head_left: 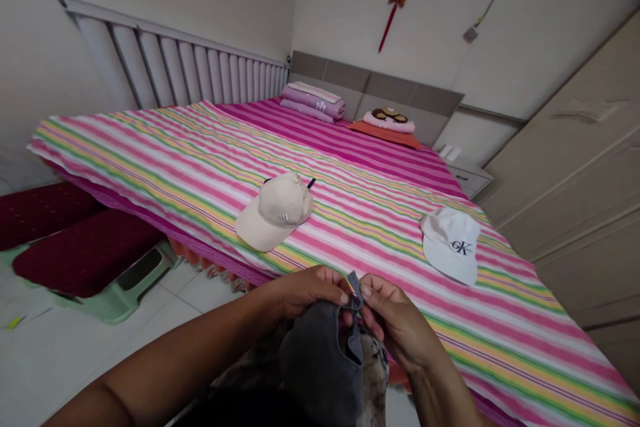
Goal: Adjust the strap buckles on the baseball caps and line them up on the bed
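A dark grey cap (320, 360) hangs below my two hands, its back opening and adjuster strap turned up toward me. My left hand (315, 290) is closed on the cap beside the buckle end of the strap. With thumb and fingers, my right hand (387, 310) pinches the grey strap (354, 283), whose free end sticks up between both hands. On the bed ahead lies a beige cap (277, 210), brim toward the lower left. Farther right rests a white cap (453, 245) with dark letters on its front.
A striped sheet (200, 167) covers the bed. Folded purple bedding (315, 103) and a pink folded item (389, 121) lie near the headboard (370, 83). Stools with dark red tops (95, 250) stand at left below a radiator (185, 63). A wardrobe (575, 167) stands at right.
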The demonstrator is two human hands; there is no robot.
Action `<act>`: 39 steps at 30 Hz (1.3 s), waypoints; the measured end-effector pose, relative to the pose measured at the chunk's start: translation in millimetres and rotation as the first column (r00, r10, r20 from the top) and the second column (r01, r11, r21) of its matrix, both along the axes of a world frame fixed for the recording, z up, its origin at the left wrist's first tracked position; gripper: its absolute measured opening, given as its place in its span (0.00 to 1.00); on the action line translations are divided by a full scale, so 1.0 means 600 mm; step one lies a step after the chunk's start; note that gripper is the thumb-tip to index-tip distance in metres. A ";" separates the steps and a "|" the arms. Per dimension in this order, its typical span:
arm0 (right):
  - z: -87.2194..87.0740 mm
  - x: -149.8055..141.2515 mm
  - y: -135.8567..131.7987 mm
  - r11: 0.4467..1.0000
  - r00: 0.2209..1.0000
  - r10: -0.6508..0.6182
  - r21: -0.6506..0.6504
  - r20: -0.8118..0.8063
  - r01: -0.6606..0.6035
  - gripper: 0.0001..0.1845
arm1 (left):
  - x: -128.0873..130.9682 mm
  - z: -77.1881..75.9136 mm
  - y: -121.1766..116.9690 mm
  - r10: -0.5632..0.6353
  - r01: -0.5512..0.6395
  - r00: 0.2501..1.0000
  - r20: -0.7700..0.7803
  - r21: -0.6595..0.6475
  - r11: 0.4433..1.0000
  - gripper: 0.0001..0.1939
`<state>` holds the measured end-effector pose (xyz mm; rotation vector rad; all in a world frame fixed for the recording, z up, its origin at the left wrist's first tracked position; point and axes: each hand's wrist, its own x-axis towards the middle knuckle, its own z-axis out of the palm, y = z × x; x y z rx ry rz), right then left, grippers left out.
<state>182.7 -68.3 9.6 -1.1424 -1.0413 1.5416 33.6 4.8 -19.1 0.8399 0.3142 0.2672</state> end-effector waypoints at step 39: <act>0.000 0.002 0.011 0.977 0.919 -0.204 -0.016 -0.339 0.211 0.13 | 0.036 0.015 0.028 0.112 -0.108 0.993 -0.030 0.120 0.987 0.11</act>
